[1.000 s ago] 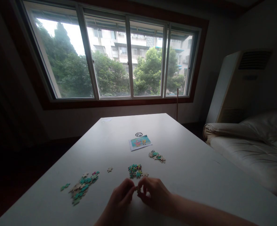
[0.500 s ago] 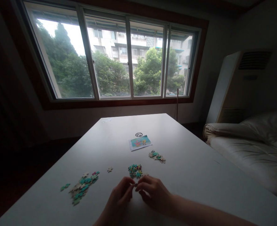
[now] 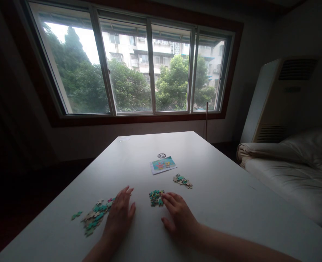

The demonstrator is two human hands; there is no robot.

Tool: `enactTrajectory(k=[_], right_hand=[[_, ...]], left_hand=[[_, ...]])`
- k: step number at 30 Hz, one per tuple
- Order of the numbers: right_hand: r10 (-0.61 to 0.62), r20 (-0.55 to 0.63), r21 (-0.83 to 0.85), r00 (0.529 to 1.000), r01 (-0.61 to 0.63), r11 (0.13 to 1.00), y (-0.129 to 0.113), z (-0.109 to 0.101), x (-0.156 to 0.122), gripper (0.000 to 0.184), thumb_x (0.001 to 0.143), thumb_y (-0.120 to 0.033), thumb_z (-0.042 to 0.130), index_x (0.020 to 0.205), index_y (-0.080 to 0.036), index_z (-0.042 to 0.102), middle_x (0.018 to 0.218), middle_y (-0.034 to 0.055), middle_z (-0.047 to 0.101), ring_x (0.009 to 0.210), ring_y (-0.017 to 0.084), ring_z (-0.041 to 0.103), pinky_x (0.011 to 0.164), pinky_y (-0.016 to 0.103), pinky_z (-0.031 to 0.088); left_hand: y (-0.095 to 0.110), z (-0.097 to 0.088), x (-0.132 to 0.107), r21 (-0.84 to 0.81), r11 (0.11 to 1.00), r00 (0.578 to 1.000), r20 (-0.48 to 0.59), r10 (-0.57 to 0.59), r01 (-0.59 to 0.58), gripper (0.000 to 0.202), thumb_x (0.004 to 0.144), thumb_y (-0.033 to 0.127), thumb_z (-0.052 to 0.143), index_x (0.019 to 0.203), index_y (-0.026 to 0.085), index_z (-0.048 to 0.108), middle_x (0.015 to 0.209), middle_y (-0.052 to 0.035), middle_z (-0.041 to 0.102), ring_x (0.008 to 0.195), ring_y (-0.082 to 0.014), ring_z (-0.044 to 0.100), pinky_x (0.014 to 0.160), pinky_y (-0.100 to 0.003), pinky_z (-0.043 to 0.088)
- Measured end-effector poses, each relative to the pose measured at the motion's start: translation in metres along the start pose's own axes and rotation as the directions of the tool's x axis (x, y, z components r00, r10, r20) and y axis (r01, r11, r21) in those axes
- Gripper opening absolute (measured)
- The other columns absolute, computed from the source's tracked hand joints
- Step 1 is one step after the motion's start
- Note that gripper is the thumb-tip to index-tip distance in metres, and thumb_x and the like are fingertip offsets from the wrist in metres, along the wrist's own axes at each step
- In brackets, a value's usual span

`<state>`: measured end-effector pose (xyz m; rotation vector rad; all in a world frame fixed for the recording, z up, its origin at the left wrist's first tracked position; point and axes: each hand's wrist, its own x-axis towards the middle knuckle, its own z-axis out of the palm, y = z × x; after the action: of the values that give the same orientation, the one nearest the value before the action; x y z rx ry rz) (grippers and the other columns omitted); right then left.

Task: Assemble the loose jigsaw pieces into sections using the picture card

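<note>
Small jigsaw pieces lie in groups on a white table (image 3: 221, 203). My left hand (image 3: 119, 214) rests flat and open, fingers stretched, beside the left pile of teal and tan pieces (image 3: 94, 216); it covers the lone piece that lay near there. My right hand (image 3: 179, 213) lies open too, its fingertips touching the right edge of the middle cluster of pieces (image 3: 156, 197). A third small cluster (image 3: 182, 181) sits farther back on the right. Behind it lies a picture card (image 3: 163, 165) with a small dark round thing (image 3: 161, 155) beyond.
A wide window (image 3: 139, 65) fills the far wall behind the table. To the right stand a white sofa or bedding (image 3: 289, 167) and a tall white cabinet unit (image 3: 275, 102). The floor left of the table is dark.
Both hands were pinched together over a piece near the front edge. They have parted and moved forward, the left toward the left pile, the right to the middle cluster, now flat.
</note>
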<state>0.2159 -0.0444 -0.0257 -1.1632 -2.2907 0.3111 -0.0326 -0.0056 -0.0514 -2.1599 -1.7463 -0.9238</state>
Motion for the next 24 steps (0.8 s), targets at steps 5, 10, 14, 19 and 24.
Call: enactTrajectory(k=[5, 10, 14, 19, 24], right_hand=[[0.020, 0.031, 0.004, 0.999, -0.020, 1.000, 0.000, 0.000, -0.001, 0.053, 0.076, -0.026, 0.057, 0.127, -0.016, 0.050, 0.137, 0.0080, 0.045, 0.125, 0.026, 0.036, 0.108, 0.042, 0.026], [0.000, -0.019, 0.022, 1.000, 0.000, 1.000, 0.000, 0.001, 0.001, 0.029, 0.073, -0.019, 0.057, 0.102, -0.020, 0.062, 0.130, 0.0072, 0.051, 0.122, 0.026, 0.041, 0.105, 0.042, 0.030], [-0.020, -0.035, 0.032, 0.999, 0.021, 0.999, 0.000, 0.002, 0.001, 0.026, 0.072, -0.015, 0.058, 0.097, -0.020, 0.062, 0.126, 0.0071, 0.053, 0.120, 0.025, 0.042, 0.103, 0.041, 0.032], [-0.041, -0.037, 0.054, 0.998, 0.043, 0.998, -0.002, -0.001, 0.001, 0.027, 0.070, -0.012, 0.057, 0.095, -0.021, 0.062, 0.124, 0.0066, 0.054, 0.119, 0.024, 0.043, 0.102, 0.041, 0.033], [-0.065, -0.044, 0.085, 0.997, 0.069, 0.994, -0.006, -0.005, 0.002, 0.025, 0.070, -0.010, 0.056, 0.092, -0.021, 0.061, 0.123, 0.0069, 0.055, 0.118, 0.024, 0.044, 0.100, 0.041, 0.034]], left_hand=[[-0.005, 0.008, -0.004, 0.216, 0.973, 0.990, 0.094, -0.107, 0.085, 0.041, 0.084, 0.018, 0.034, 0.120, 0.009, 0.052, 0.128, -0.0156, 0.054, 0.121, -0.0271, 0.047, 0.101, -0.043, 0.035], [0.005, -0.005, -0.001, 0.192, 0.976, 0.976, 0.171, -0.136, 0.102, 0.042, 0.086, 0.017, 0.032, 0.120, 0.009, 0.054, 0.119, -0.0136, 0.061, 0.112, -0.0252, 0.055, 0.097, -0.040, 0.038], [0.012, -0.017, 0.002, 0.068, 0.989, 0.966, 0.217, -0.141, 0.129, 0.040, 0.087, 0.020, 0.031, 0.117, 0.015, 0.057, 0.109, -0.0090, 0.066, 0.100, -0.0206, 0.061, 0.086, -0.031, 0.046], [0.011, -0.018, 0.000, -0.002, 0.990, 0.968, 0.211, -0.138, 0.141, 0.038, 0.087, 0.022, 0.032, 0.111, 0.021, 0.062, 0.103, -0.0065, 0.067, 0.093, -0.0200, 0.064, 0.080, -0.028, 0.048], [0.005, -0.013, 0.000, -0.112, 0.989, 0.985, 0.152, -0.079, 0.097, 0.035, 0.086, 0.023, 0.035, 0.103, 0.020, 0.065, 0.096, -0.0063, 0.069, 0.093, -0.0213, 0.064, 0.082, -0.032, 0.049]])
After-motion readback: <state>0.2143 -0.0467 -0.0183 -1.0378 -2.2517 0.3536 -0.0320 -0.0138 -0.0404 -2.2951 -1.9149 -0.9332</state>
